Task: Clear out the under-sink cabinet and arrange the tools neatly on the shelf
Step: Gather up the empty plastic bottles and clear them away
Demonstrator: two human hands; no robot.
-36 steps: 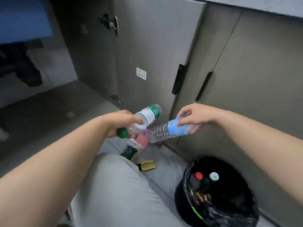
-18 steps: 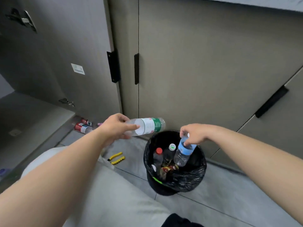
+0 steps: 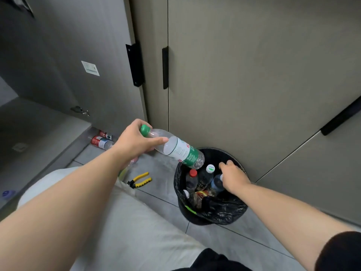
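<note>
My left hand [image 3: 134, 141] grips an empty clear bottle [image 3: 176, 148] with a green cap and green label near its neck. The bottle tilts down, its base over the rim of a black-lined bin [image 3: 224, 214]. My right hand [image 3: 233, 177] hovers over the bin with relaxed fingers and holds nothing. Just under it a blue-label bottle [image 3: 216, 183] lies in the bin among several other bottles. Yellow-handled pliers [image 3: 139, 180] lie on the grey floor left of the bin.
An open cabinet door [image 3: 78, 61] stands at the left. Below it, at the cabinet's floor edge, lie red-labelled bottles [image 3: 100, 141]. Closed grey doors [image 3: 244, 75] with black handles back the bin. My light-trousered knee [image 3: 117, 222] fills the foreground.
The right hand has released the blue-label bottle into the bin. The left hand has carried the green-label bottle rightward and tipped it bottom-first over the bin.
</note>
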